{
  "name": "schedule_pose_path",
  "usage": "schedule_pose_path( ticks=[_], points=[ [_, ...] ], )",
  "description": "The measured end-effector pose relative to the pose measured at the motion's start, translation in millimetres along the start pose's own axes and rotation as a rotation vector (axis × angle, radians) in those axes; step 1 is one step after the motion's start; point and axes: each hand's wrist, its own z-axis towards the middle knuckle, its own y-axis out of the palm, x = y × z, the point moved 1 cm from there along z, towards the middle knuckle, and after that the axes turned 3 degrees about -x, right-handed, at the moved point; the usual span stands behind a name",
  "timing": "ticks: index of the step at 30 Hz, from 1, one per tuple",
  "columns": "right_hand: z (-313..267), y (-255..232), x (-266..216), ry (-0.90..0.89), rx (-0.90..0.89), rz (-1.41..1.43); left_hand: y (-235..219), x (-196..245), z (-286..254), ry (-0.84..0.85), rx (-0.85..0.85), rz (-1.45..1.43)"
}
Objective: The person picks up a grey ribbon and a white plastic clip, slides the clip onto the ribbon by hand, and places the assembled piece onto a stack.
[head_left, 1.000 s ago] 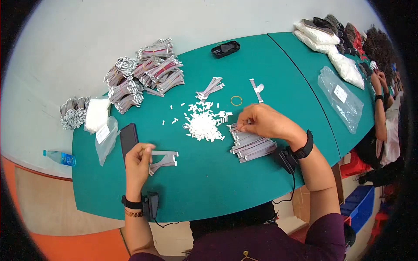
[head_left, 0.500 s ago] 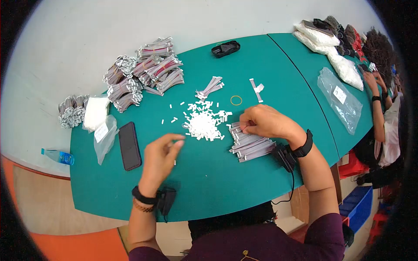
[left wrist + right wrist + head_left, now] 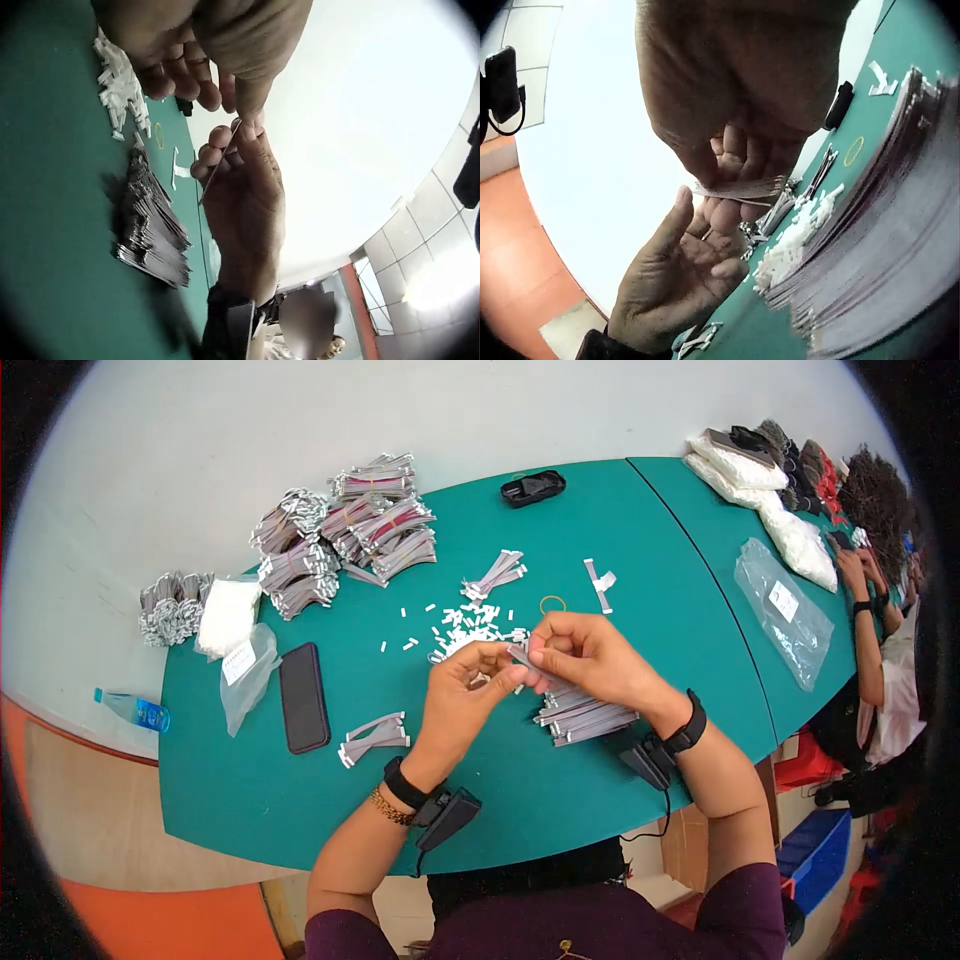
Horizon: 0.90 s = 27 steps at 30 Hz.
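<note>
Head view, hands: the left hand and the right hand meet above the green table, fingertips close together.
Head view, held piece: a grey ribbon strip sits between the two hands; the right thumb and fingers are curled round it, and the left fingertips touch its near end.
Head view, stack: a stack of grey strips lies on the table just under the right hand.
Head view, small parts: a heap of white connectors lies just beyond the hands, partly hidden by them.
Head view, other items: a finished strip pair lies left of the left forearm, a black phone further left, and a yellow rubber band beyond the right hand.
Head view, far side: bundles of strips are piled at the table's far left edge.

Left wrist view, grip: the right hand pinches the ribbon strip edge-on between thumb and fingers; the left hand has its fingers curled, thumb tip at the strip's top end.
Left wrist view, table: the stack of grey strips lies below, the white connectors beyond it.

Right wrist view, grip: the right hand holds the ribbon strip flat in its fingertips.
Right wrist view, left hand: the left hand lies palm-up beneath, fingers loosely bent, thumb raised to the strip's end; whether it truly grips the strip cannot be told.
Right wrist view, foreground: the stack of grey strips fills the right side.
</note>
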Motion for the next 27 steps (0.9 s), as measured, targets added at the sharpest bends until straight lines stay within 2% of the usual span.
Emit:
schedule_pose_path(
  ticks=[2,5,12,21,27],
  points=[
    [1,9,5,0.006,0.015,0.074,-1,1,0,-0.035,0.024,-0.076],
    [1,16,8,0.041,0.02,0.101,-2,-3,-2,0.01,0.07,-0.122],
    [3,24,20,0.12,0.026,0.136,-7,-3,-6,-0.023,0.101,-0.074],
    [0,31,23,0.054,0.095,0.152,-7,-8,-7,-0.026,0.083,-0.161],
    [-1,32,24,0.071,0.118,0.144,-5,-8,-9,-0.029,0.126,-0.16]
  ],
)
